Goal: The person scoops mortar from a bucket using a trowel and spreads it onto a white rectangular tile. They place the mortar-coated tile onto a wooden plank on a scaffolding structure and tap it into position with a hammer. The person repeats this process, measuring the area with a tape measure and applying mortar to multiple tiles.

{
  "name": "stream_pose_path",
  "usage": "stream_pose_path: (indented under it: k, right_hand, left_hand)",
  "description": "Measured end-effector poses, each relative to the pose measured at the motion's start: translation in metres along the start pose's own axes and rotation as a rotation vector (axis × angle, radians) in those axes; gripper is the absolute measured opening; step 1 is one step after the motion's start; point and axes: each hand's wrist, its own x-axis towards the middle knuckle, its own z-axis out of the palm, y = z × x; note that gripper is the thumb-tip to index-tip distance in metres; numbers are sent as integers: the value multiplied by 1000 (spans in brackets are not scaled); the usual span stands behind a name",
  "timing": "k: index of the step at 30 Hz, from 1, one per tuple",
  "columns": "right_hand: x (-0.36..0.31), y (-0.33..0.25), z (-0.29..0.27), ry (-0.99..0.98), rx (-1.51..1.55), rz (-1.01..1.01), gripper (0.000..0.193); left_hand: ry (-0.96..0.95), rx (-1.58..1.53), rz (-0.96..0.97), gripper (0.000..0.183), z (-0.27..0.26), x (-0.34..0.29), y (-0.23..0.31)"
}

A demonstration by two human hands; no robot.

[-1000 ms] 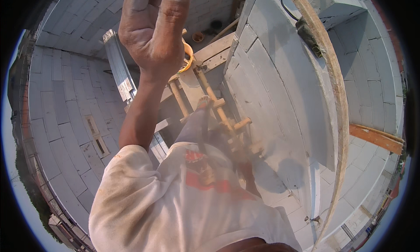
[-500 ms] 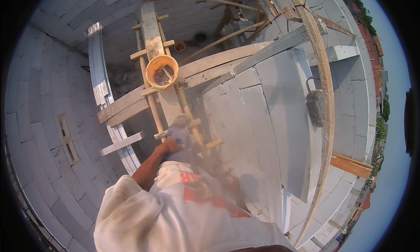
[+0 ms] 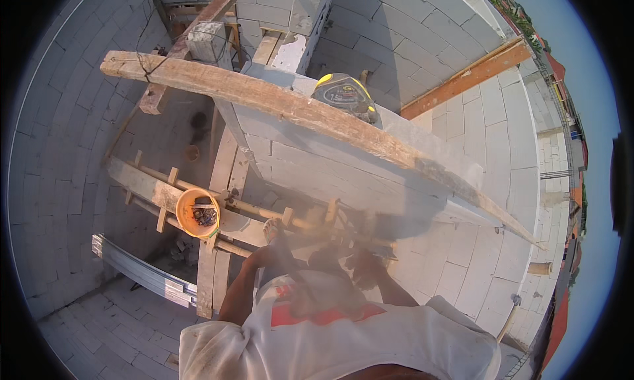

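Observation:
My left hand (image 3: 265,255) is beside my bent left leg, near my bare foot (image 3: 271,229) on the scaffold plank (image 3: 246,231). Haze blurs its fingers. Lower right, my right hand (image 3: 363,265) is low in front of my body, close to a small dark shape I cannot make out. Whether its fingers close on anything is lost in the haze. An orange bucket (image 3: 184,213) with dark tools or scraps inside stands on the plank, ahead and to the left. Atop the pale block wall lies a black and yellow tape measure (image 3: 345,97).
A long rough timber (image 3: 284,108) slants across in front of me, above the wall. Crossing planks (image 3: 212,284) support the scaffold over a drop. Silvery metal channels (image 3: 142,274) lie at the left. An orange-brown board (image 3: 462,80) joins the walls at the far right.
My view has swung to the right, bringing the tape measure and timber to the centre. My right hand and forearm, hardly visible before, now show. Haze lingers around my legs.

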Motion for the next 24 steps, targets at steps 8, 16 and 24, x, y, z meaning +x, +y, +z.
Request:
stream_pose_path:
  k: [8,16,24]
  right_hand:
    - [42,188,112,462,-162,36,32]
    - [-33,272,209,797,510,373,50]
    - [20,363,215,878,880,708,54]
  left_hand:
    - [-388,378,-164,27,-68,67,20]
    - [-549,339,-409,38,-43,164,117]
    - [-669,545,-378,54,93,305,155]
